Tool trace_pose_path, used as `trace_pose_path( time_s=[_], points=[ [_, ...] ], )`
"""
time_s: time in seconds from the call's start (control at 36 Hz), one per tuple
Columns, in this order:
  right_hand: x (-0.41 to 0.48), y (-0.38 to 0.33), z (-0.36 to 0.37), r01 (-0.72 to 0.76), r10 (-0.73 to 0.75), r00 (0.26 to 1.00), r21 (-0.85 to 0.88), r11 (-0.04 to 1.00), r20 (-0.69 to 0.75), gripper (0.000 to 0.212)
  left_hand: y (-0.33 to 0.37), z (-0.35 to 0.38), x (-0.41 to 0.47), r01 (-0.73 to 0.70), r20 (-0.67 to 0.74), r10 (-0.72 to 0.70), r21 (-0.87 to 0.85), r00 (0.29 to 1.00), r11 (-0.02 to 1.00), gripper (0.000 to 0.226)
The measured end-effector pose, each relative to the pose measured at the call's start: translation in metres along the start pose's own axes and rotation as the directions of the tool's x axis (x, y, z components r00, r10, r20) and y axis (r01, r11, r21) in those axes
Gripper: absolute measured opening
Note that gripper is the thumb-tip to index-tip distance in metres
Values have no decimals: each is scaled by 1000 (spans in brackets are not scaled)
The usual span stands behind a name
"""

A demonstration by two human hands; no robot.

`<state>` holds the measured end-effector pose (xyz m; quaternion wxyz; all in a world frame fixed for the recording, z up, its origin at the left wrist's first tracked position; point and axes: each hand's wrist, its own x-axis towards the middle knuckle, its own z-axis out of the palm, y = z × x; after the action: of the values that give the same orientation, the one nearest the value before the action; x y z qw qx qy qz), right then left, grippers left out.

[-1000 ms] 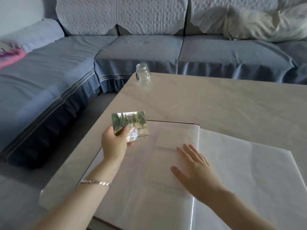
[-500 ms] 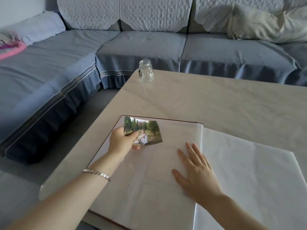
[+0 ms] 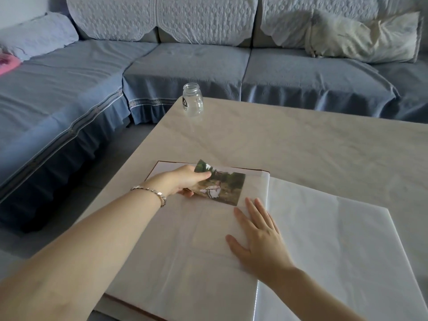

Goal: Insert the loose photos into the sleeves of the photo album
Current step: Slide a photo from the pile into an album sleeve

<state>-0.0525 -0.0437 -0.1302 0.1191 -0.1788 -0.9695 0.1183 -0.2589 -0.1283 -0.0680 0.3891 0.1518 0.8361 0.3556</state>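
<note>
Photo (image 3: 220,187): colour print of an outdoor scene, lying at a slight slant over the upper part of the album's left page, just left of frame centre. Whether any edge is sitting inside a sleeve cannot be told.

Left hand (image 3: 185,180): grasping the photo's left end, with the thumb pressing on top and the curled fingers reaching underneath. A silver bracelet (image 3: 152,192) is circling the wrist.

Right hand (image 3: 257,237): released and holding nothing, lying flat with straight, slightly spread fingers on the left page near the spine. Its fingertips are resting just beside the photo's lower right corner; contact between them cannot be told.

Photo album (image 3: 185,262): lying open across the lower half of the frame, pale glossy pages facing up, a brown cover edge showing along the top and lower left.

Table (image 3: 301,147): a beige marbled top carrying the album.

Glass jar (image 3: 192,103): standing upright near the table's far left corner, well apart from the album.

Sofa (image 3: 185,63): blue-grey, wrapping round the top and left of the frame, with a cream pillow (image 3: 361,38) lying at upper right.
</note>
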Motion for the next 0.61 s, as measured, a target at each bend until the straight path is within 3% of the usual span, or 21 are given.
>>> trace_pose_path(
  time_s=[0.22, 0.31, 0.44, 0.53, 0.61],
  points=[
    [5, 4, -5, 17, -19, 1000, 67, 998, 24, 57, 0, 11, 1, -4, -280, 86, 281, 956, 960, 28],
    [19, 8, -17, -6, 5, 1000, 180, 984, 4, 57, -3, 12, -3, -33, -335, 72, 120, 940, 992, 43],
    [52, 23, -32, -218, 181, 967, 219, 951, 177, 63, -4, 15, -2, -10, -325, -62, -214, 944, 977, 48],
    [61, 24, -40, -238, 171, 949, 248, 939, 264, 60, -5, 14, -2, 2, -322, -91, -267, 942, 964, 39],
    [62, 26, -44, -207, 137, 947, 223, 953, 292, 59, -6, 13, -2, 14, -298, -124, -344, 947, 939, 49]
  ],
)
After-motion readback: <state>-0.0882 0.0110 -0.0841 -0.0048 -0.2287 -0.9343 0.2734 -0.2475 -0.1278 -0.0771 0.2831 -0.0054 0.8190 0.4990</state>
